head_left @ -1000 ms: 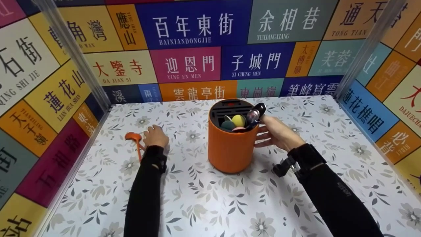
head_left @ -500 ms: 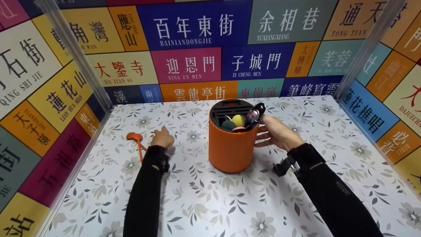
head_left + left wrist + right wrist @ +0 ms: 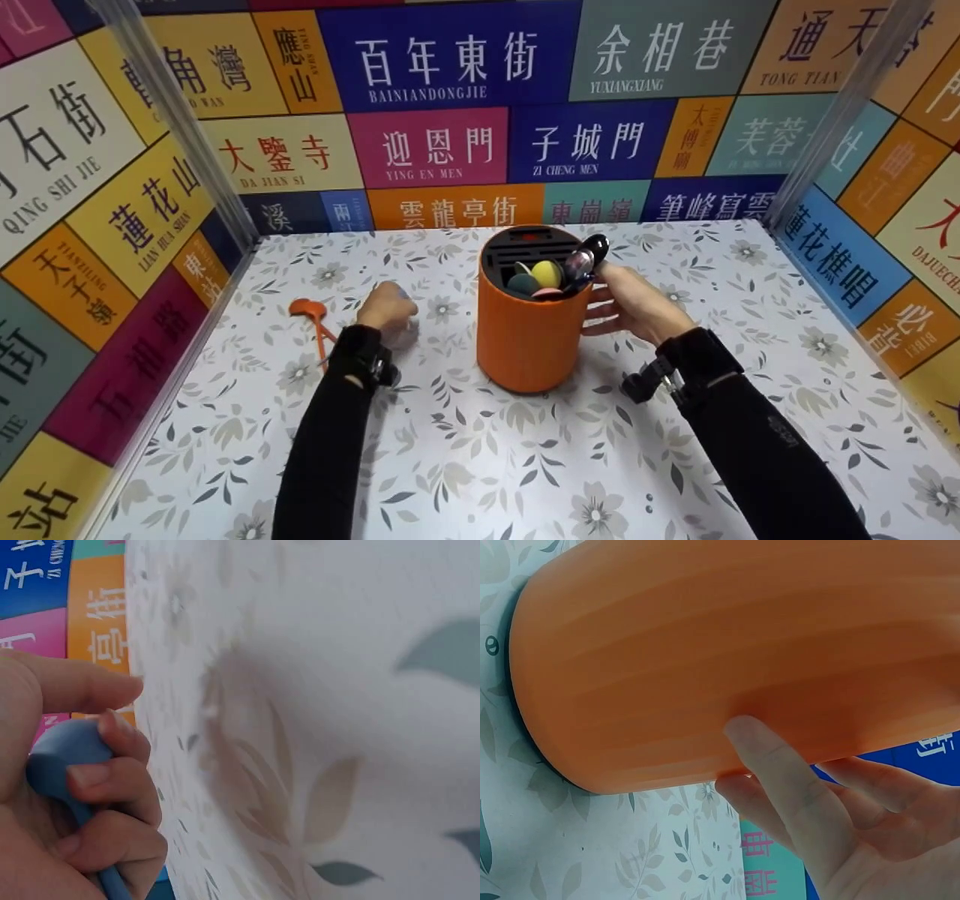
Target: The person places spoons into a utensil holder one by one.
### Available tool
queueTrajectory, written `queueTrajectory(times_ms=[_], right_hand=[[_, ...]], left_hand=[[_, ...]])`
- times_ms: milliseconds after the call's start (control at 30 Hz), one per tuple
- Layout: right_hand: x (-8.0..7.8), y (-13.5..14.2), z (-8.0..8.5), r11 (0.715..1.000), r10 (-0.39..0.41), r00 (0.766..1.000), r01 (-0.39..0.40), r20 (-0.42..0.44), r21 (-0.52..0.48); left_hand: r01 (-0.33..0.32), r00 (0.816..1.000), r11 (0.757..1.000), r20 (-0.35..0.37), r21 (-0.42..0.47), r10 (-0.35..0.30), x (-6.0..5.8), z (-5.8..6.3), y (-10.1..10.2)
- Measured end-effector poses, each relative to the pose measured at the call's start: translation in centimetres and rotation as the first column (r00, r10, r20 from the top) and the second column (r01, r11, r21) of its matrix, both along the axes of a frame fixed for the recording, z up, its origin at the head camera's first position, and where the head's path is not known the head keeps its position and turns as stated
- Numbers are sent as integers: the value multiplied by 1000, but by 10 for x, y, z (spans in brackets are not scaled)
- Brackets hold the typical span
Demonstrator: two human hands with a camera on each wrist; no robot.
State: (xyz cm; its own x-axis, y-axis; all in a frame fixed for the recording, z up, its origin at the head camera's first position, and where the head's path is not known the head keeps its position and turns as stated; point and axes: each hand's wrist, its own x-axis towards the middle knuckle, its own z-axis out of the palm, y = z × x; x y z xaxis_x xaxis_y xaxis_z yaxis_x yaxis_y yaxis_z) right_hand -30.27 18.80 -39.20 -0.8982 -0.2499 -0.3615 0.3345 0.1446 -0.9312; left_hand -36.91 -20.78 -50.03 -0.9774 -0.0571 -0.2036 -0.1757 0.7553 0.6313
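Observation:
My left hand point(image 3: 386, 306) is raised a little above the table, left of the orange utensil holder point(image 3: 529, 345). Its fingers curl round a blue spoon point(image 3: 67, 754), whose bowl sits against the palm; in the head view the hand hides most of it. My right hand point(image 3: 637, 304) touches the holder's right side with fairly straight fingers. The right wrist view has the thumb point(image 3: 769, 754) lying along the orange wall. In the holder's black slotted top stand several spoons, among them a yellow one point(image 3: 546, 276), a dark green one point(image 3: 523, 284) and a shiny dark one point(image 3: 581, 262).
Orange spoons point(image 3: 307, 307) lie on the table to the left of my left forearm, their handles partly hidden by it. The flower-patterned table point(image 3: 480, 465) is bounded by colourful sign-printed walls point(image 3: 450, 67) at the back and sides.
My left hand has moved right, away from the orange spoons and towards the holder. The right hand and the holder stay where they were.

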Motion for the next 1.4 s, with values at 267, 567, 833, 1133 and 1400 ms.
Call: queueTrajectory(times_ms=[267, 567, 833, 1133, 1400], right_hand=[[0, 0, 1, 1000, -3, 1000, 3, 2, -8], [-1, 0, 1, 1000, -11, 1000, 11, -2, -2], [0, 0, 0, 1000, -13, 1000, 13, 1, 4], [0, -1, -1, 1000, -8, 1000, 8, -1, 2], [0, -1, -1, 1000, -18, 1000, 18, -1, 0]], left_hand=[[23, 993, 998, -116, 54, -17, 18, 25, 30], [-22, 978, 884, -172, 467, 115, 35, 51, 58], [27, 980, 805, -176, 592, 97, 58, 72, 72], [177, 966, 605, -256, 776, 46, 83, 97, 87], [266, 947, 475, -320, 839, 35, 98, 118, 102]])
